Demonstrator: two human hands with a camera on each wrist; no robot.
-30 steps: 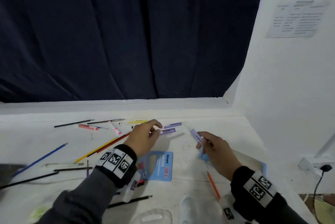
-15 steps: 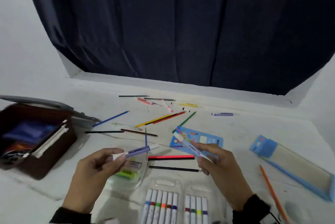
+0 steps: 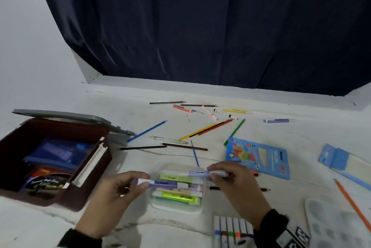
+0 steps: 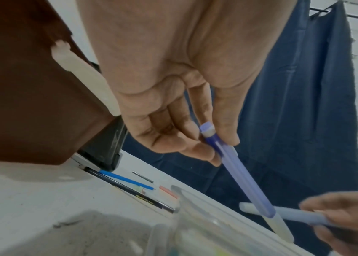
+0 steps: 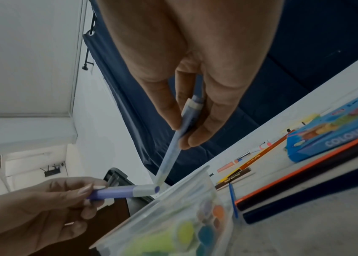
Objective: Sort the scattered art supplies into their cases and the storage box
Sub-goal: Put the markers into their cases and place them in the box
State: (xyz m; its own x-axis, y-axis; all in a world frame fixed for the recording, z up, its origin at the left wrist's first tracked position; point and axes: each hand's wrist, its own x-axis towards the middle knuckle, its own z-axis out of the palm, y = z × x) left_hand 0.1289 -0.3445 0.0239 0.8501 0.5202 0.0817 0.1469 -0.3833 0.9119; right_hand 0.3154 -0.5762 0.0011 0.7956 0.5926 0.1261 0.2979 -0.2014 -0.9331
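Highlighters fill both your hands. Your left hand (image 3: 112, 193) pinches a purple highlighter (image 3: 164, 184) near its capped end, thumb against curled fingers (image 4: 187, 138), the barrel pointing right over the clear case (image 3: 160, 206). Your right hand (image 3: 234, 183) pinches a paler highlighter (image 3: 197, 173) the same way, thumb and fingers (image 5: 197, 136) closed on its near end, the barrel pointing left. In the right wrist view the two free ends meet just above the case's rim; whether they touch, you cannot tell.

The case sits on the bench (image 3: 140, 225) between your hands, near the front edge, open and already holding green, yellow and pale highlighters side by side. To its left stands the brown box (image 3: 60, 199), lid (image 3: 66, 116) up, with blue and dark packs inside. A marker case (image 3: 232, 229) with a row of white markers lies just right of the clear case, under your right wrist. A blue pencil pack (image 3: 261, 157) lies beyond your right hand, and a second blue pack (image 3: 337, 157) lies farther right. Loose pencils (image 3: 146, 131) and markers are scattered across the far middle of the bench, with one more purple highlighter (image 3: 277, 120) well apart at far right. An orange pencil (image 3: 351, 201) lies beside a white palette (image 3: 337, 225) at near right.
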